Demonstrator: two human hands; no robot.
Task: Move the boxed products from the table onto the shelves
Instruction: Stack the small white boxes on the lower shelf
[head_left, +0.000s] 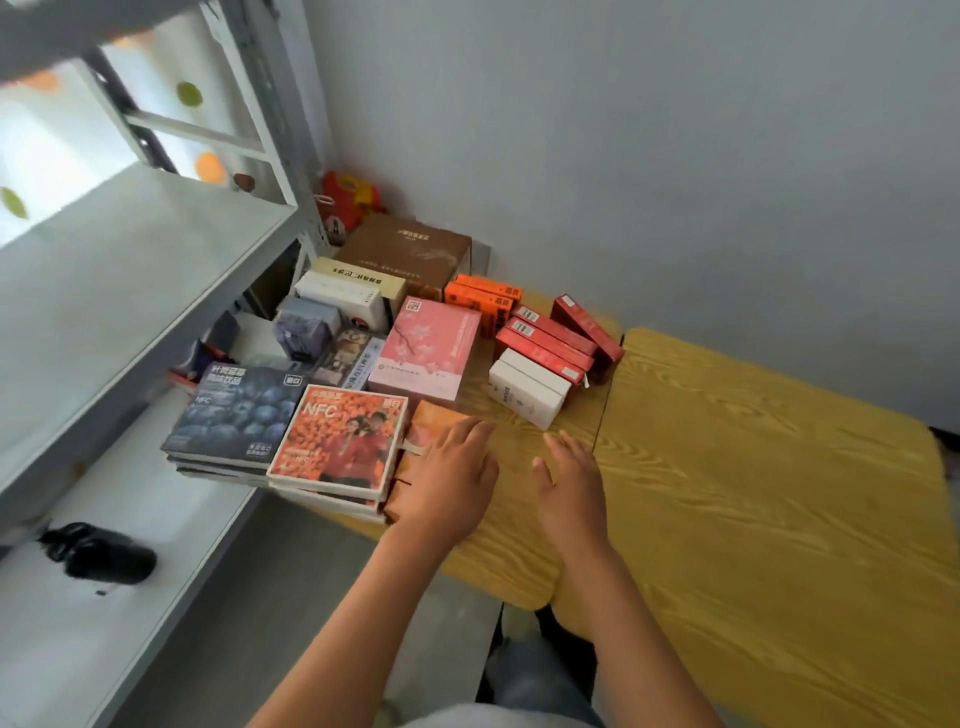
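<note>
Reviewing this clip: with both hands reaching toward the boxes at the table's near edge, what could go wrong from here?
1. The orange NFC box tops a stack that seems to overhang the table edge; a nudge from the left hand could tip it off.
2. The left hand lies on a small brown box pressed against that stack; dragging it may shift the stack.
3. The right hand is open over bare wood, so a one-handed lift might slip.
</note>
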